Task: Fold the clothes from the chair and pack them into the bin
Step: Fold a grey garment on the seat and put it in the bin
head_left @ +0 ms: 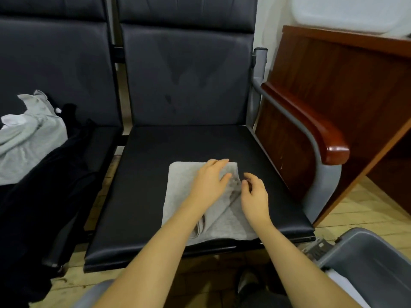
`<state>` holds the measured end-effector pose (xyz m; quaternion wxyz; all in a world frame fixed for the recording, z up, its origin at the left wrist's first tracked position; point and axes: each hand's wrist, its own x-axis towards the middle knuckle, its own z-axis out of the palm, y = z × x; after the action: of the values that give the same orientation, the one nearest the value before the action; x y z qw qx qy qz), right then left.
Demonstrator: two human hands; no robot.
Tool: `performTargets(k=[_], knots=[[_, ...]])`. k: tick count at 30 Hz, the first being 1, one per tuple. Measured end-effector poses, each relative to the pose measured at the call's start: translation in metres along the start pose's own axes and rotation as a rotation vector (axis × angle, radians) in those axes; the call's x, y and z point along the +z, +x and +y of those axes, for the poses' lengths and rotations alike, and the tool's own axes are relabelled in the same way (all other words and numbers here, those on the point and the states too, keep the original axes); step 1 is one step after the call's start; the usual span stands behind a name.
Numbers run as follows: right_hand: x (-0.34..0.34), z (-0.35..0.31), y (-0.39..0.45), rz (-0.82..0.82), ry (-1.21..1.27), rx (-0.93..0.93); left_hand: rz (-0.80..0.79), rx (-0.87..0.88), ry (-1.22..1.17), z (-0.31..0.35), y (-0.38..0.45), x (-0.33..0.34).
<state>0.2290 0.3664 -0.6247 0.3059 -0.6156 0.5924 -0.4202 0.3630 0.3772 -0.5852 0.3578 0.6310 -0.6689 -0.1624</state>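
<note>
A: What is surrounding the work area?

B: A black padded vinyl chair seat (200, 147) is carrying the work. A grey metal armrest with a red-brown wooden cap (320, 130) is bordering it on the right, with a dark wooden desk panel (333, 70) standing just beyond. On the neighbouring seat to the left, a crumpled light grey garment (29, 134) is lying on a black garment (44, 185). Nothing is lying between the hands and the work.

A: Which containers are showing?

B: A grey plastic bin (369, 258) is sitting at lower right, near the seat's front corner. Its visible interior is showing only bare wall; the rest is running out of frame.

A: Where is the item being folded, and how is it lying?

B: A folded pale grey cloth garment (184, 192) is lying flat on the front half of the seat, its long axis running from the seat front towards the backrest.

A: State of the hands?

B: The left hand (209, 181) is resting palm-down on the garment, fingers spread and nearly straight. The right hand (253, 194) is sitting at the garment's right edge, fingers loosely curled and apart; whether they are pinching fabric cannot be told.
</note>
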Motion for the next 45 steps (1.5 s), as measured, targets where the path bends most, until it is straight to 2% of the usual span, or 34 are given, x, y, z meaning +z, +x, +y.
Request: performTargets(k=[5,10,12,14,16,19,23,28,32,35,40,45], knots=[[0.003,-0.007,0.005,-0.073,-0.193,-0.159,0.088,-0.073,0.148,-0.028,-0.010,-0.010],[0.013,-0.025,0.011,-0.306,-0.314,-0.370,-0.038,-0.125,0.291,-0.054,-0.022,-0.029],[0.021,-0.028,0.016,-0.394,-0.401,-0.324,-0.166,-0.183,0.308,-0.063,-0.025,-0.035],[0.026,-0.024,0.022,-0.485,-0.591,-0.179,-0.306,-0.241,0.327,-0.070,-0.027,-0.039],[0.029,-0.018,0.027,-0.544,-0.731,-0.047,-0.371,-0.255,0.356,-0.076,-0.028,-0.041],[0.033,-0.017,0.034,-0.513,-0.745,0.032,-0.376,-0.260,0.380,-0.085,-0.024,-0.038],[0.039,-0.020,0.038,-0.470,-0.758,0.023,-0.343,-0.241,0.353,-0.094,-0.016,-0.039],[0.036,-0.032,0.027,-0.374,-0.578,-0.184,-0.313,-0.179,0.394,-0.089,-0.022,-0.054],[0.032,-0.045,0.011,-0.435,-0.453,-0.305,-0.400,-0.067,0.465,-0.086,-0.035,-0.071],[0.034,-0.046,0.002,-0.421,-0.504,-0.326,-0.455,-0.015,0.504,-0.085,-0.048,-0.079],[0.043,-0.048,-0.003,-0.416,-0.473,-0.250,-0.588,-0.048,0.559,-0.078,-0.065,-0.074],[0.052,-0.058,-0.006,-0.373,-0.347,-0.293,-0.577,-0.089,0.571,-0.088,-0.062,-0.072]])
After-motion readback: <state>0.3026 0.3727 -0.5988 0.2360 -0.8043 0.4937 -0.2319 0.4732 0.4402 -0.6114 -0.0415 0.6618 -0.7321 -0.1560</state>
